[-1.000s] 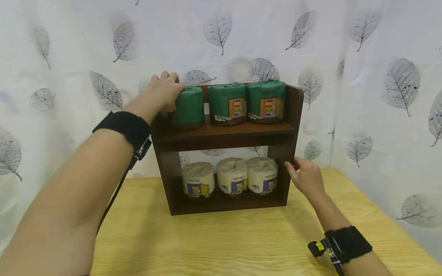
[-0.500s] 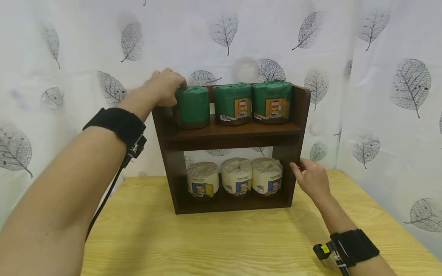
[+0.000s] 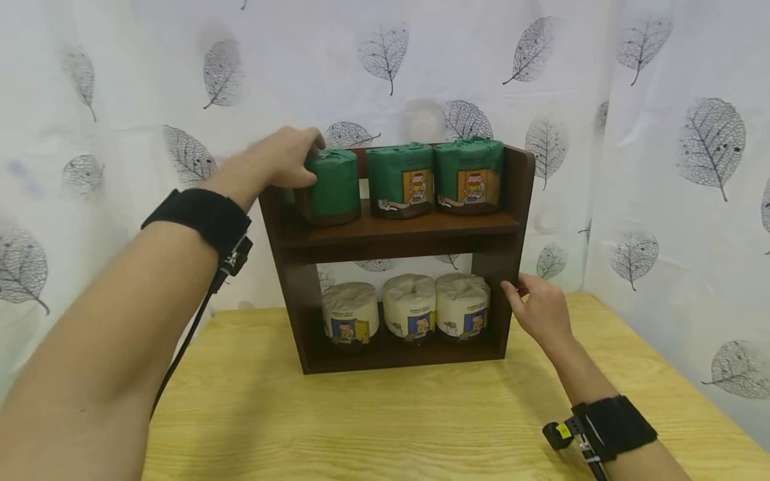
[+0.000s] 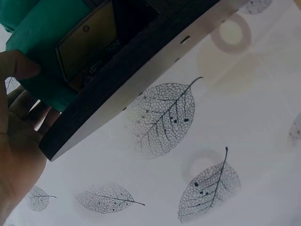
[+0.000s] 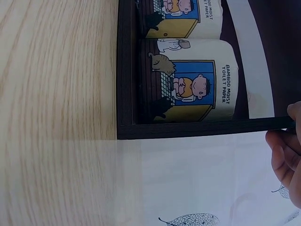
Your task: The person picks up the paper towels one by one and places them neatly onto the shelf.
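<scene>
A dark brown two-tier wooden shelf (image 3: pixel 397 233) stands upright on the table. On its top tier are three green-wrapped toilet rolls, and my left hand (image 3: pixel 283 158) grips the leftmost green toilet roll (image 3: pixel 337 187) from its left side. The thumb lies across its front and the fingers reach over or behind it, partly hidden. In the left wrist view that hand (image 4: pixel 21 150) is beside the shelf's side panel (image 4: pixel 127 66). My right hand (image 3: pixel 541 310) pinches the front edge of the right side panel (image 3: pixel 511 294), between thumb and fingers in the right wrist view.
The middle green roll (image 3: pixel 400 180) and the right green roll (image 3: pixel 469 175) stand close together. Below are three cream toilet rolls, the nearest to the right panel being a cream roll (image 3: pixel 462 307). A leaf-print curtain (image 3: pixel 421 67) hangs behind the pale wooden table (image 3: pixel 373 421).
My left thumb has come round to the front of the leftmost green roll. The right hand keeps its hold on the side panel. The head view has shifted slightly.
</scene>
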